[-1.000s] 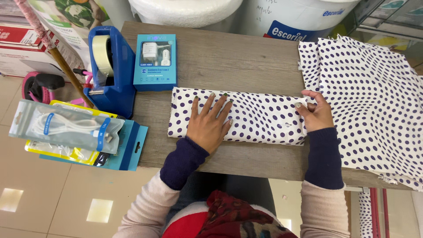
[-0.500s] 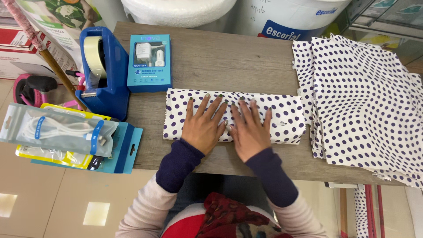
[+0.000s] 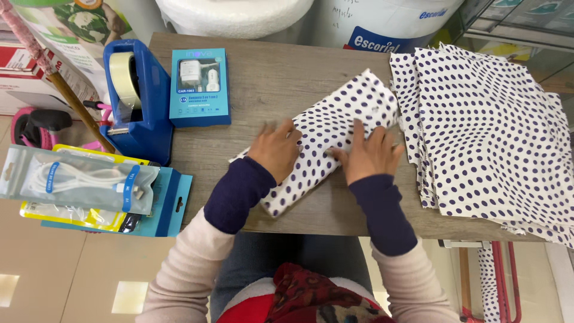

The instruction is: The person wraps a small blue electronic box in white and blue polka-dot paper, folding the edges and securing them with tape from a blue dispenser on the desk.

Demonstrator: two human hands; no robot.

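Observation:
A long package wrapped in white paper with dark blue dots (image 3: pixel 335 128) lies slanted on the wooden table (image 3: pixel 281 78), its far end pointing up and right. My left hand (image 3: pixel 276 149) rests flat on its lower left part. My right hand (image 3: pixel 371 154) presses flat on its middle, fingers spread. Both hands touch the wrapped package; neither has its fingers curled round it.
A stack of matching dotted paper sheets (image 3: pixel 496 131) covers the table's right side. A blue tape dispenser (image 3: pixel 134 98) and a small blue boxed charger (image 3: pixel 200 87) stand at the left. Packaged cables (image 3: pixel 78 182) hang off the left edge. White buckets (image 3: pixel 382 24) stand behind.
The package lay straight across the table; it has turned so its right end swings away from me. My right hand came from its right end onto its middle.

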